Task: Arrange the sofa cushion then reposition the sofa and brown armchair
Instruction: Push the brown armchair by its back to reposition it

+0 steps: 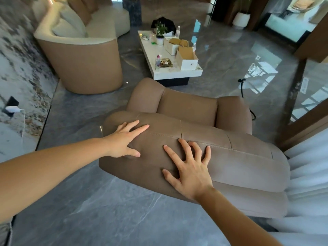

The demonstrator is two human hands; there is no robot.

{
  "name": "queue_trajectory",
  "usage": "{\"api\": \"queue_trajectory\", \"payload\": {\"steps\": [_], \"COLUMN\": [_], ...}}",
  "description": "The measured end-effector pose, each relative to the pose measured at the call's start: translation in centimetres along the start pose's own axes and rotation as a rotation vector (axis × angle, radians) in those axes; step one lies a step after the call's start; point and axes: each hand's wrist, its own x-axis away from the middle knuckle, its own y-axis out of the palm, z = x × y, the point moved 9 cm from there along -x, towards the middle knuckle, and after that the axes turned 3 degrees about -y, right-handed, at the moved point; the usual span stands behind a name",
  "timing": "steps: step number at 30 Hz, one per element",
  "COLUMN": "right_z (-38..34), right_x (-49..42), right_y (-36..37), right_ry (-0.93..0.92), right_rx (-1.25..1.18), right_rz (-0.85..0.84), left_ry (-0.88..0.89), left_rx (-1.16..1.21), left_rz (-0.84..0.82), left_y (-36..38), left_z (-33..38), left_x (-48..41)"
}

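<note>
The brown armchair stands in front of me, seen from behind, its padded backrest nearest. My left hand lies flat on the left part of the backrest top, fingers spread. My right hand presses flat on the back of the backrest near its middle, fingers apart. Neither hand wraps around anything. The cream and tan curved sofa sits at the upper left, with white cushions and brown cushions leaning along its back.
A white coffee table with boxes, bottles and a small plant stands just beyond the armchair. White curtains hang at the right. A marble wall runs along the left. A black cable trails on the glossy grey floor.
</note>
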Motion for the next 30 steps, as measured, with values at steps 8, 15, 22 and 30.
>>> {"api": "queue_trajectory", "payload": {"steps": [8, 15, 22, 30], "right_z": [3.9, 7.3, 11.3, 16.1], "right_x": [3.0, 5.3, 7.0, 9.0], "right_y": [-1.1, -1.5, -2.2, -2.8], "right_ry": [-0.054, -0.114, -0.183, -0.255], "right_rx": [-0.026, -0.042, -0.047, -0.016], "right_rz": [-0.012, -0.036, -0.053, -0.054], "left_ry": [-0.022, -0.056, -0.119, -0.181], "left_rx": [0.027, 0.060, 0.073, 0.109], "left_rz": [0.015, 0.078, 0.100, 0.131], "left_y": [2.8, 5.2, 7.0, 9.4], "left_z": [4.2, 7.7, 11.4, 16.2], "left_x": [1.1, 1.7, 1.9, 2.1]}}
